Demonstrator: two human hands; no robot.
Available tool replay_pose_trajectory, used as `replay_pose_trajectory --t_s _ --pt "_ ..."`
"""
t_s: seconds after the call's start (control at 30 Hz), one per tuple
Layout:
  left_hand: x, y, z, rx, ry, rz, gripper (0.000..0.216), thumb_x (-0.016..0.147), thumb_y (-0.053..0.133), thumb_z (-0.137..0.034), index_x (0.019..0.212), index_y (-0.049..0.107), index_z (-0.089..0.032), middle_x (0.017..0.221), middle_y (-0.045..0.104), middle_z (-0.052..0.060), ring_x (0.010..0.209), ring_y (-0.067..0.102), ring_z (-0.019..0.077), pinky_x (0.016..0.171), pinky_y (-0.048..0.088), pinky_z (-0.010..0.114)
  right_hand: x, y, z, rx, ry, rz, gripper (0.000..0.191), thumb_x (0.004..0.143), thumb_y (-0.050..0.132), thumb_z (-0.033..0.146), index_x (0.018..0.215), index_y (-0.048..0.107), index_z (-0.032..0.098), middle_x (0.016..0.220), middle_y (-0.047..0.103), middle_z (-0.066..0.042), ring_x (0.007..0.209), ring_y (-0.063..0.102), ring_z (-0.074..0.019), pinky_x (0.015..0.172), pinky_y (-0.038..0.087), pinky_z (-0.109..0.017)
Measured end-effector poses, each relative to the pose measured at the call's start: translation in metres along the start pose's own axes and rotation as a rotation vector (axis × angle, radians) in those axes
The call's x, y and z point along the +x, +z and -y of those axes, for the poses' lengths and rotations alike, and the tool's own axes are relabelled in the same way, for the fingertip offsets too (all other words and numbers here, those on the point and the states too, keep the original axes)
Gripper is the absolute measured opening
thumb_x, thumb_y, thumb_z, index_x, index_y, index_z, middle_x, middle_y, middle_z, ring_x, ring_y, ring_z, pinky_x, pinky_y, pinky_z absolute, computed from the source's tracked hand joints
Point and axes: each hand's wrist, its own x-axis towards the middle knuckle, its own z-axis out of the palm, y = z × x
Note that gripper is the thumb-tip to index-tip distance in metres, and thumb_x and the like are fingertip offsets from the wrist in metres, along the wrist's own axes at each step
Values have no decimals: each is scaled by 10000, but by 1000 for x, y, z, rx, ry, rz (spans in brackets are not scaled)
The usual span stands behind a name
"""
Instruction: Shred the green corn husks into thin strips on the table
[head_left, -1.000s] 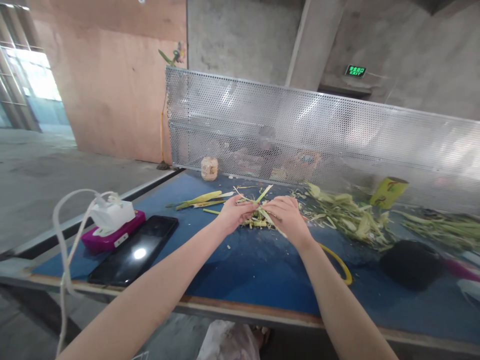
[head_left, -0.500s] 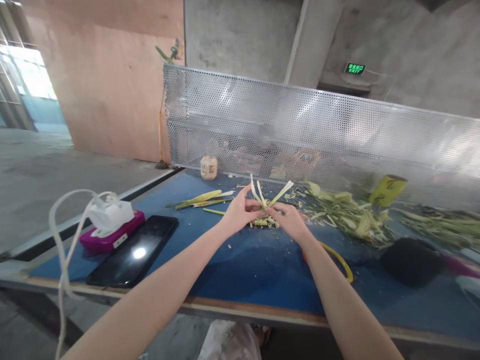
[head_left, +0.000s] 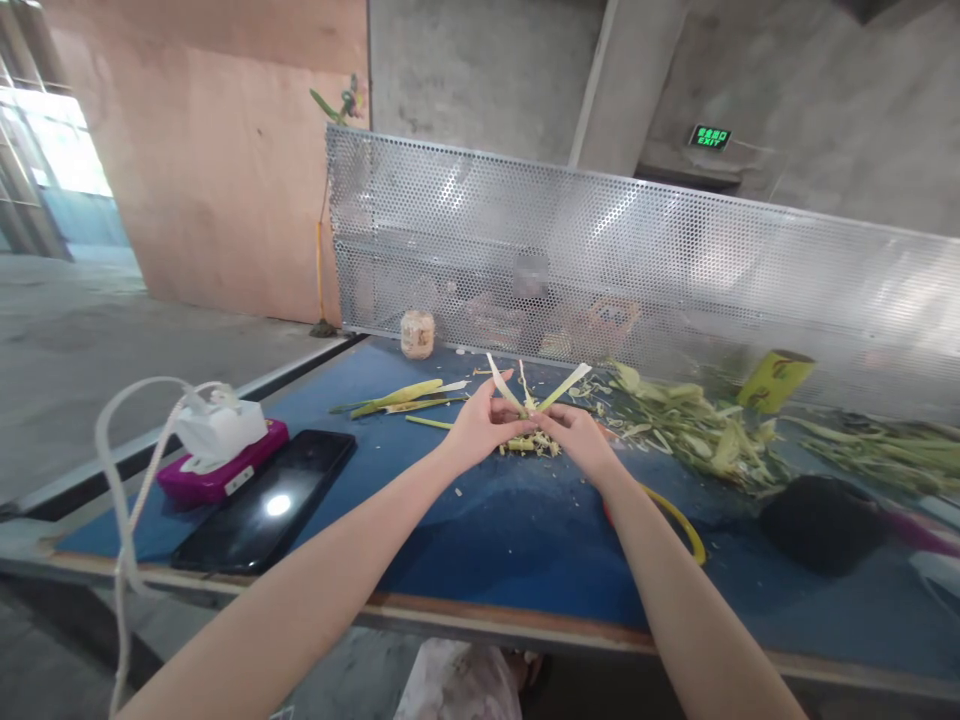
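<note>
My left hand (head_left: 480, 428) and my right hand (head_left: 579, 442) meet over the middle of the blue table, fingertips almost touching. Pinched between them is a pale green plant stalk (head_left: 564, 389), its white-tipped strips splayed upward in a fan. Fingers of both hands are closed on its lower end, which they partly hide. Below the hands lies a small heap of yellow-green plant scraps (head_left: 529, 446). Left of my left hand rest several longer leafy stalks (head_left: 405, 396) and one thin piece (head_left: 428, 423).
A large pile of pale husks (head_left: 694, 425) lies right, near a yellow cylinder (head_left: 776, 380). A yellow curved handle (head_left: 686, 522) and a dark bundle (head_left: 821, 525) are closer. A phone (head_left: 266, 500) and purple power strip (head_left: 225, 465) sit left. Perforated metal (head_left: 465, 220) walls the back.
The strips on the left of the stalk have spread and tilted further left. My fingers have shifted slightly, and both hands remain in nearly the same place.
</note>
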Motion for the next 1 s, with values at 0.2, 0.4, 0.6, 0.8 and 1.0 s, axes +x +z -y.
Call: replay_pose_trajectory --t_s 0.2,0.4,0.6,0.8,1.0 --pt "1 2 3 -170 -92 -56 763 552 686 -168 1220 318 -124 594 578 -19 442 414 37 442 289 185 1 -2 0 12 -197 -233 200 657 565 334 757 568 160 734 606 -36 697 553 -165 700 416 -300" --pt "1 2 6 -158 -109 -63 765 566 670 -159 1230 293 -117 693 599 18 506 453 49 452 307 179 -4 0 6 -152 -264 -283 145 684 543 302 716 550 161 664 579 -23 646 538 -162 656 405 -284" --pt "3 4 8 -124 -127 -105 698 584 642 -138 1200 316 -108 642 579 -8 470 428 37 436 303 173 -7 5 6 -500 -336 -411 141 718 540 312 686 516 177 636 572 -16 656 532 -180 715 325 -340" --pt "4 4 8 -205 -167 -96 671 567 652 -117 1157 333 -119 553 538 -52 412 385 28 395 271 169 -13 7 8 -668 -651 -352 96 802 463 262 810 529 192 783 601 -54 754 524 -177 767 307 -342" --pt "4 1 10 -220 -182 -122 631 564 668 -145 1106 346 -139 530 504 -75 384 360 17 379 253 160 -13 5 7 -587 -709 -233 220 833 394 185 963 566 229 903 613 -44 833 523 -171 774 352 -336"
